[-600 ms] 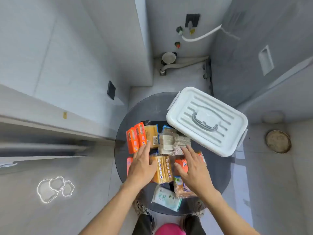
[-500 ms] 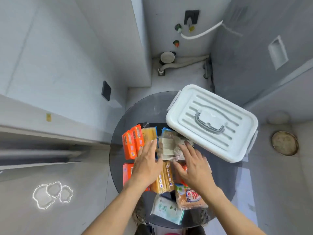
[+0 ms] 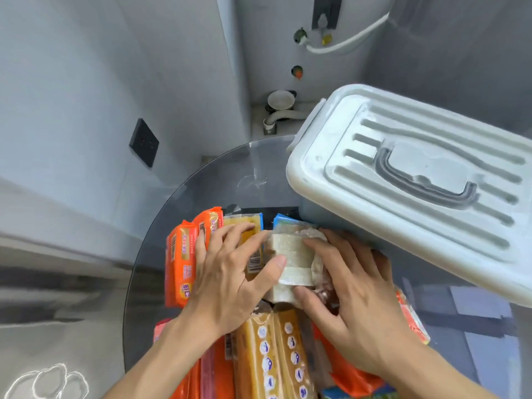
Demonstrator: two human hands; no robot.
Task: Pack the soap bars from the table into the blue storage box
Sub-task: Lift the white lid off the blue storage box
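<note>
Packs of soap bars lie on a round dark glass table [image 3: 201,185]. My left hand [image 3: 227,272] and my right hand [image 3: 351,289] both clasp a pale clear-wrapped soap pack [image 3: 290,257] in the middle of the pile. Orange soap packs [image 3: 184,260] lie to the left of it. A yellow soap pack [image 3: 247,226] sits behind my left fingers. Long yellow bars [image 3: 276,355] lie nearest to me. The blue storage box [image 3: 325,217] stands at the right with its white lid [image 3: 417,174] on, grey handle flat.
Grey walls close in at the left and behind the table. A white hose [image 3: 345,41] and a floor drain pipe [image 3: 280,110] are at the far back. More orange packs [image 3: 411,321] stick out under my right wrist.
The view has moved much closer to the table. Both hands slid forward from the yellow and orange packs and closed around the pale soap pack.
</note>
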